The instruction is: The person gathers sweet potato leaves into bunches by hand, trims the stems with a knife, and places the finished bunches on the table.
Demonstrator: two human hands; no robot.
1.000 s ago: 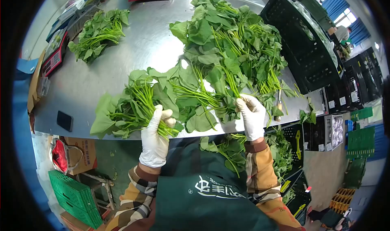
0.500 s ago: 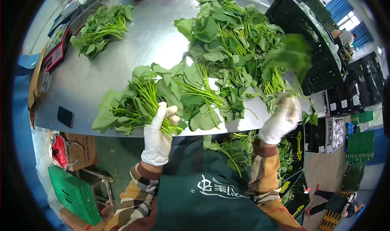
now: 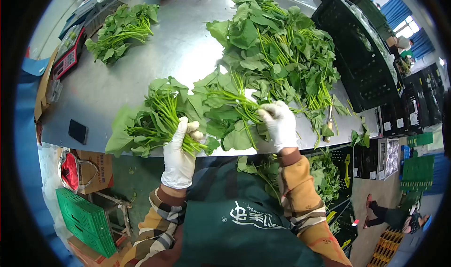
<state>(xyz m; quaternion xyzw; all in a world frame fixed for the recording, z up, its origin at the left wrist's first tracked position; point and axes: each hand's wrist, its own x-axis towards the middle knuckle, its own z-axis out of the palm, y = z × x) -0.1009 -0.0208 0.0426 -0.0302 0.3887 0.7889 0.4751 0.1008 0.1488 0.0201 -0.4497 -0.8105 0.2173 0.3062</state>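
My left hand [image 3: 181, 147], in a white glove, is wrapped round the stems of a bunch of leafy greens [image 3: 164, 108] at the table's front edge. The bunch's leaves fan out to the left and away from me. My right hand [image 3: 280, 126], gloved as well, has its fingers closed at the stem ends of some loose leafy greens [image 3: 235, 100] lying between the two hands. Its fingertips partly hide those ends. Behind them spreads a large heap of the same greens [image 3: 282, 51].
A separate bunch [image 3: 124, 32] lies at the back left near a red scale [image 3: 66, 62]. A phone [image 3: 78, 131] rests near the left front edge. Right of my right hand lies a wooden-handled tool [image 3: 330, 126]. A black crate [image 3: 361, 55] stands at the right.
My right hand has moved left from the heap's right side to the loose stems in the middle. The blurred leaves above it are gone, and the wooden-handled tool now shows. My left hand keeps its bunch.
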